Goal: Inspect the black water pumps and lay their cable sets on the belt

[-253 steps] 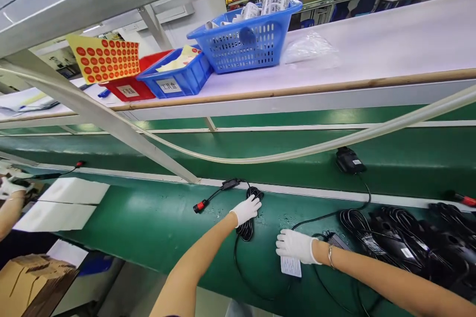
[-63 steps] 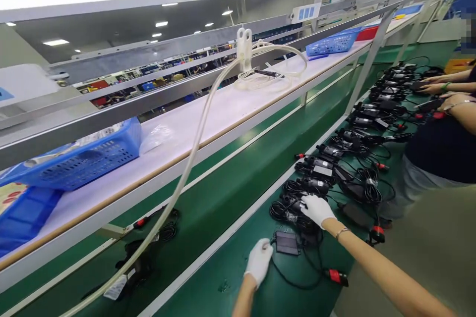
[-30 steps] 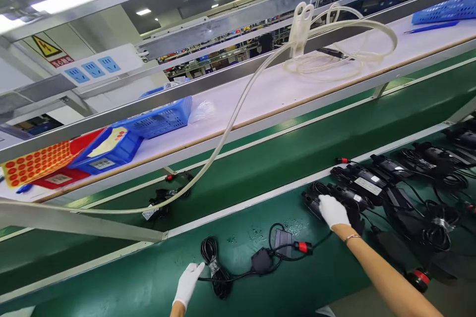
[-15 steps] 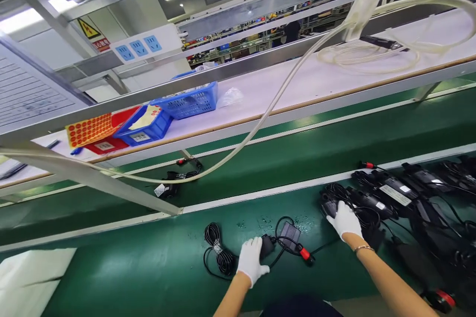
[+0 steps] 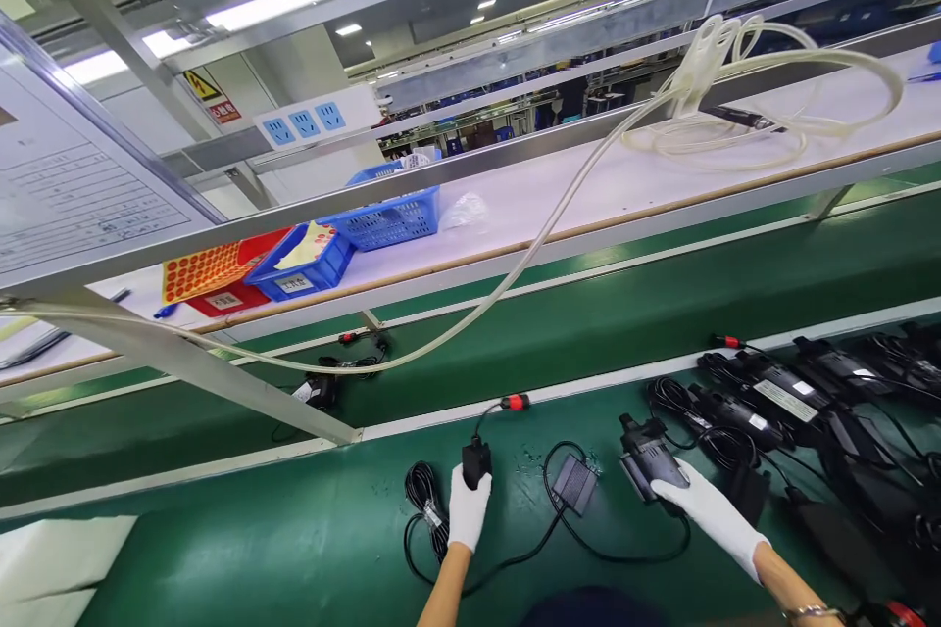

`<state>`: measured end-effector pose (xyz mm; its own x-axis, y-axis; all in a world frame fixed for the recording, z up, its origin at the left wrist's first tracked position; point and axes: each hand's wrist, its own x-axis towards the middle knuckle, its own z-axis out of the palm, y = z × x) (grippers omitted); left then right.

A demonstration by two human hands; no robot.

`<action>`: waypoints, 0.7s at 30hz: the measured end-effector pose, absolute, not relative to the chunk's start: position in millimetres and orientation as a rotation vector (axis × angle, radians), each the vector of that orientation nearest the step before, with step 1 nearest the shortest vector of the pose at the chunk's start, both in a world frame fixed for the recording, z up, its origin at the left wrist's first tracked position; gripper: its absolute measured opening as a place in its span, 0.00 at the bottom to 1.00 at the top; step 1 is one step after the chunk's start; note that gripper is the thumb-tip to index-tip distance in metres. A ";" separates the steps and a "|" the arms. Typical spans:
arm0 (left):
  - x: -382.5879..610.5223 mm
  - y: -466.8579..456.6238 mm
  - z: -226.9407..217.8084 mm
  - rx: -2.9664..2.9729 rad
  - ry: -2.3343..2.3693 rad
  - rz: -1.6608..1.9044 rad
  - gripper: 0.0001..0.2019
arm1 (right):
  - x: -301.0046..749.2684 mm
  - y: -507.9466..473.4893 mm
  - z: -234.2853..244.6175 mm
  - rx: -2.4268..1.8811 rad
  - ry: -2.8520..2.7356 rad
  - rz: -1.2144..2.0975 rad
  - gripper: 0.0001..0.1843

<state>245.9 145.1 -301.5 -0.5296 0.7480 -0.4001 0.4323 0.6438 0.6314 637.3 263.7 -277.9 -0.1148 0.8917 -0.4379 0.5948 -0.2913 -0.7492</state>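
Note:
My left hand (image 5: 469, 511), in a white glove, is closed round a small black box (image 5: 476, 462). A short cable runs from the box to a red-ringed black plug (image 5: 516, 402). My gloved right hand (image 5: 695, 490) grips the near right side of a black pump-like device (image 5: 648, 458), its cable curving below. Between my hands lies a grey ribbed block (image 5: 574, 484) with a black cable around it. A tied coil of black cable (image 5: 424, 500) is just left of my left hand.
More black devices and cables (image 5: 779, 402) crowd the right of the green surface (image 5: 242, 529). White foam sheets (image 5: 59, 554) lie at the left. Behind are a shelf with blue baskets (image 5: 389, 220), a slanting metal post (image 5: 221, 377) and a hanging clear tube (image 5: 507, 284).
My left hand has shifted left and turned upward with the black box; its red-ringed plug now lies farther back. My right hand has drawn the pump-like device away from the pile.

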 end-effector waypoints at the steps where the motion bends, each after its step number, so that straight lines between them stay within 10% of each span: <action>1: 242.1 149.3 -299.1 0.882 2.197 0.633 0.22 | 633.7 257.0 -267.9 -1.788 -1.629 1.425 0.36; 8: 264.2 193.0 -276.4 0.757 2.101 0.724 0.33 | 582.4 233.3 -176.7 -1.235 -1.442 1.714 0.51; 21: 381.5 186.2 -149.4 0.387 0.675 1.431 0.42 | 518.1 222.9 -98.0 -1.442 -1.768 1.343 0.47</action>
<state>381.5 186.2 -149.4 0.0015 0.9812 -0.1930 -0.7732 0.1235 0.6220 518.1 222.9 -98.0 -0.3226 0.9246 -0.2028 0.4437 -0.0415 -0.8952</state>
